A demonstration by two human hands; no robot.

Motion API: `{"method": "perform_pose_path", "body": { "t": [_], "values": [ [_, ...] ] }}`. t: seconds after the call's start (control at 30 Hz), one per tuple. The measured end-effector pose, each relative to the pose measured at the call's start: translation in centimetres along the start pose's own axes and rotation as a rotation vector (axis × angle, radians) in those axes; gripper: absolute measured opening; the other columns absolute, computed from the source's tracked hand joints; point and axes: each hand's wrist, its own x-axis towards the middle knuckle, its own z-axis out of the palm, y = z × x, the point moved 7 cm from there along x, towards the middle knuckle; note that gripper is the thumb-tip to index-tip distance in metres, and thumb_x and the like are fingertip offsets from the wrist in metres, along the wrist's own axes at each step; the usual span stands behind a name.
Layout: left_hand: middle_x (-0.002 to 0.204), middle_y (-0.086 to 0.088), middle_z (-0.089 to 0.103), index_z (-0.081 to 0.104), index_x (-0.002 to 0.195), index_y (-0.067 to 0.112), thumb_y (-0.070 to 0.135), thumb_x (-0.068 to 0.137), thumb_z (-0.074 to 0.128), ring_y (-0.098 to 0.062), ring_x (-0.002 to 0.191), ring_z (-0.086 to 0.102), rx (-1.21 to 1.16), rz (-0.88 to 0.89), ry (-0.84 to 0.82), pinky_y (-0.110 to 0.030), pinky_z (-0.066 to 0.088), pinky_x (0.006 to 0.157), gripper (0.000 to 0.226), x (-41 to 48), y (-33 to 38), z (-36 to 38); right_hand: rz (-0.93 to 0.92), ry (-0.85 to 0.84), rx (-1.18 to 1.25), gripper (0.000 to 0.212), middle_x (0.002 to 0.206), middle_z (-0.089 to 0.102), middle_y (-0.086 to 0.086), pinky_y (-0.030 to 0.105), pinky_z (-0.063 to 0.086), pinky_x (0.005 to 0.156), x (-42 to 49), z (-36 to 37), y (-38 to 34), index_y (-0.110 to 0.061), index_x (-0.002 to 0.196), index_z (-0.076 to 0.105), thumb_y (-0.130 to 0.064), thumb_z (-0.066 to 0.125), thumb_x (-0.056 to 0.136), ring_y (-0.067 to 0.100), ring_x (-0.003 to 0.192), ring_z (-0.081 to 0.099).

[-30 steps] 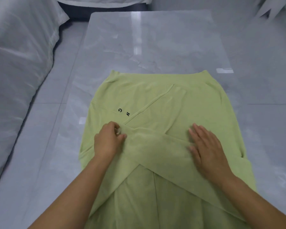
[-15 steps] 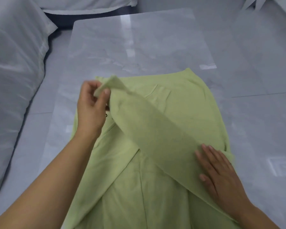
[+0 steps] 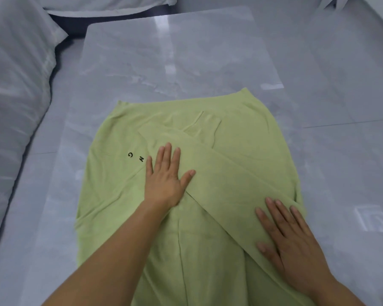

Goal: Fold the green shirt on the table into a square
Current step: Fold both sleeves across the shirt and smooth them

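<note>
The shirt (image 3: pixel 248 155) lies on the table (image 3: pixel 175 51), centre down to 6 o'clock, one sleeve (image 3: pixel 226 180) folded diagonally across it. The left hand (image 3: pixel 166 175) presses the sleeve flat-fingered at centre; the right hand (image 3: pixel 290 244) rests flat on it at 4 o'clock.

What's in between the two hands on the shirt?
Head view: the folded-over sleeve of the green shirt slants between the left hand and the right hand, both flat on it.
</note>
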Motion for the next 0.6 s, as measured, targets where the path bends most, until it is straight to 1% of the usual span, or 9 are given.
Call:
{"method": "perform_pose_path", "body": {
  "t": [0.1, 0.17, 0.23, 0.27, 0.33, 0.4, 0.5, 0.53, 0.6],
  "values": [
    [0.157, 0.000, -0.014, -0.003, 0.148, 0.024, 0.068, 0.084, 0.004, -0.012, 0.142, -0.017, 0.030, 0.018, -0.009, -0.043, -0.016, 0.114, 0.079, 0.3, 0.0, -1.2, -0.015, -0.006, 0.016, 0.062, 0.154, 0.019, 0.007, 0.043, 0.015, 0.114, 0.1, -0.2, -0.2, -0.018, 0.144, 0.027, -0.054, 0.017, 0.095, 0.020, 0.143, 0.014],
    [0.157, 0.000, -0.012, -0.004, 0.148, 0.027, 0.071, 0.077, -0.006, -0.010, 0.141, -0.019, 0.033, 0.082, 0.062, -0.037, -0.023, 0.110, 0.083, 0.0, 0.1, -2.1, 0.014, 0.022, 0.036, 0.061, 0.153, 0.022, 0.009, 0.043, 0.014, 0.114, 0.2, -0.4, -0.4, -0.016, 0.143, 0.030, -0.052, 0.016, 0.096, 0.020, 0.143, 0.014],
    [0.155, 0.003, -0.018, -0.015, 0.142, 0.031, 0.076, 0.067, -0.020, -0.007, 0.135, -0.026, 0.057, 0.107, 0.033, -0.036, -0.025, 0.108, 0.087, -0.4, -0.5, -1.3, 0.045, 0.055, 0.053, 0.061, 0.150, 0.030, 0.013, 0.043, 0.016, 0.114, 0.3, -0.2, -0.8, -0.011, 0.140, 0.034, -0.050, 0.016, 0.096, 0.022, 0.141, 0.019],
    [0.154, 0.004, -0.022, -0.019, 0.138, 0.033, 0.077, 0.063, -0.026, -0.005, 0.134, -0.028, 0.061, 0.089, 0.005, -0.037, -0.023, 0.110, 0.087, -0.5, -1.0, -0.7, 0.059, 0.060, 0.059, 0.062, 0.149, 0.032, 0.014, 0.044, 0.018, 0.113, 0.2, 0.0, -1.0, -0.011, 0.139, 0.034, -0.051, 0.017, 0.096, 0.023, 0.140, 0.022],
    [0.150, 0.007, -0.028, -0.023, 0.136, 0.035, 0.076, 0.061, -0.028, -0.005, 0.133, -0.030, 0.052, 0.075, -0.009, -0.041, -0.018, 0.113, 0.085, -0.3, -1.4, -0.1, 0.070, 0.058, 0.060, 0.064, 0.149, 0.032, 0.015, 0.047, 0.022, 0.110, 0.3, 0.1, -1.0, -0.011, 0.141, 0.032, -0.053, 0.019, 0.094, 0.024, 0.138, 0.027],
    [0.151, 0.005, -0.024, -0.019, 0.138, 0.032, 0.075, 0.065, -0.027, -0.006, 0.135, -0.025, 0.052, 0.084, 0.014, -0.040, -0.016, 0.113, 0.086, -0.6, -1.4, -0.4, 0.065, 0.042, 0.055, 0.065, 0.149, 0.031, 0.015, 0.048, 0.024, 0.109, 0.2, 0.3, -1.0, -0.011, 0.141, 0.032, -0.054, 0.020, 0.094, 0.024, 0.138, 0.028],
    [0.155, -0.002, 0.001, 0.005, 0.146, 0.020, 0.070, 0.082, -0.010, -0.014, 0.143, -0.001, -0.001, 0.124, 0.148, -0.035, -0.013, 0.113, 0.083, -1.6, -1.0, -1.5, 0.071, 0.041, 0.073, 0.066, 0.149, 0.032, 0.015, 0.047, 0.023, 0.110, 0.0, 0.5, -0.9, -0.010, 0.140, 0.035, -0.054, 0.021, 0.094, 0.025, 0.138, 0.028],
    [0.154, -0.001, 0.000, 0.005, 0.146, 0.019, 0.070, 0.081, -0.010, -0.016, 0.143, 0.001, 0.005, 0.127, 0.134, -0.034, -0.013, 0.113, 0.084, -1.9, -1.1, -1.3, 0.067, 0.040, 0.069, 0.066, 0.148, 0.032, 0.015, 0.047, 0.023, 0.109, 0.1, 0.4, -0.8, -0.010, 0.139, 0.036, -0.054, 0.021, 0.094, 0.025, 0.138, 0.027],
    [0.151, 0.006, -0.013, -0.007, 0.142, 0.022, 0.076, 0.070, -0.022, -0.012, 0.142, -0.010, 0.011, 0.126, 0.049, -0.033, -0.016, 0.112, 0.091, -2.2, -1.4, -0.5, 0.064, 0.041, 0.070, 0.065, 0.149, 0.032, 0.014, 0.047, 0.024, 0.109, 0.2, 0.4, -0.8, -0.010, 0.140, 0.037, -0.054, 0.021, 0.094, 0.024, 0.138, 0.028]
  ]
}}
